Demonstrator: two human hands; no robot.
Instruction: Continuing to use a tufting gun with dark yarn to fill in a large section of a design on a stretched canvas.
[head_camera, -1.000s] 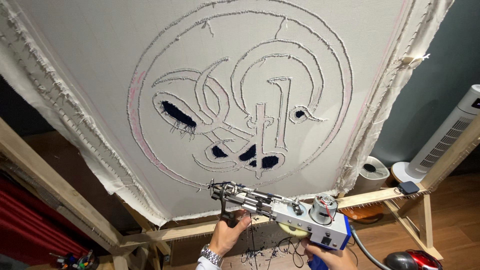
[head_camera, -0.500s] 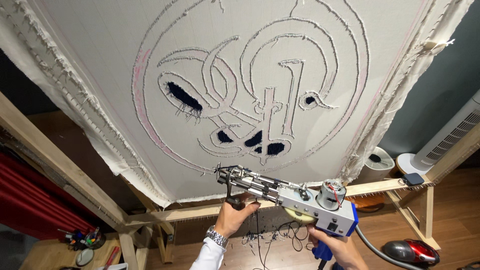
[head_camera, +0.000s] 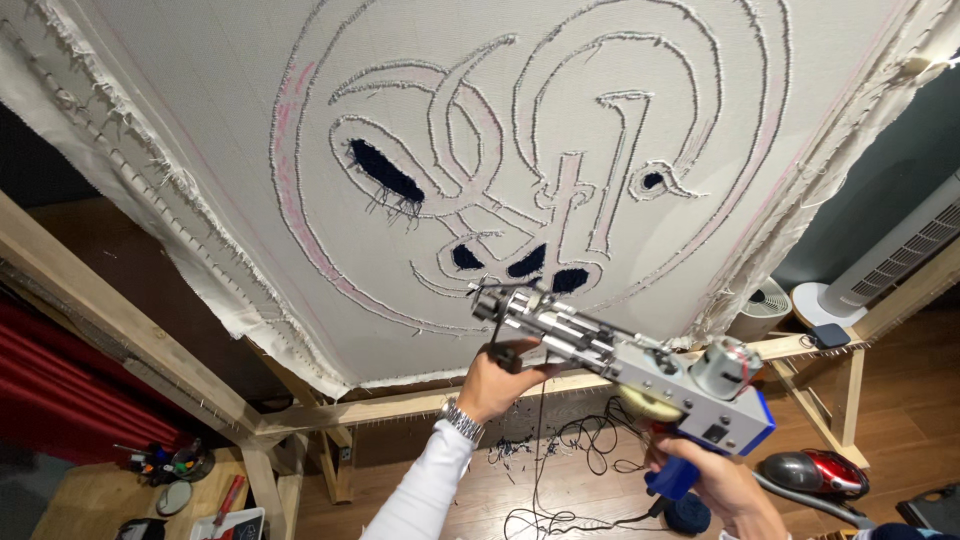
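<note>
Head view: a person raises a tufting gun (head_camera: 620, 365) toward a pale backing cloth (head_camera: 200, 120) stretched on a wooden frame (head_camera: 120, 330). The left hand (head_camera: 495, 380) is closed around the gun's black front handle, and the right hand (head_camera: 715, 485) is wrapped around the blue rear grip beneath the motor. The gun sits between the two hands, its needle end just above the left fist and close to the cloth, near three dark filled patches (head_camera: 520, 262) at the bottom of the outlined design (head_camera: 520, 150); whether the needle touches the cloth cannot be told.

By the look of it, the work is at the filling stage: white outlines are stitched, while only a few small areas carry dark yarn. Pressing the needle squarely into the cloth and keeping both hands firm on the gun would seem to be what the next stroke demands.

Below the hands, loose yarn (head_camera: 580, 470) trails over a wooden floor (head_camera: 500, 500). To the right of the rear grip lie a red vacuum cleaner (head_camera: 815, 472) and, farther off, a white tower fan (head_camera: 900, 255). Well to the left of the front handle, red fabric (head_camera: 60, 390) hangs behind the frame, with small tools (head_camera: 165, 465) below.
</note>
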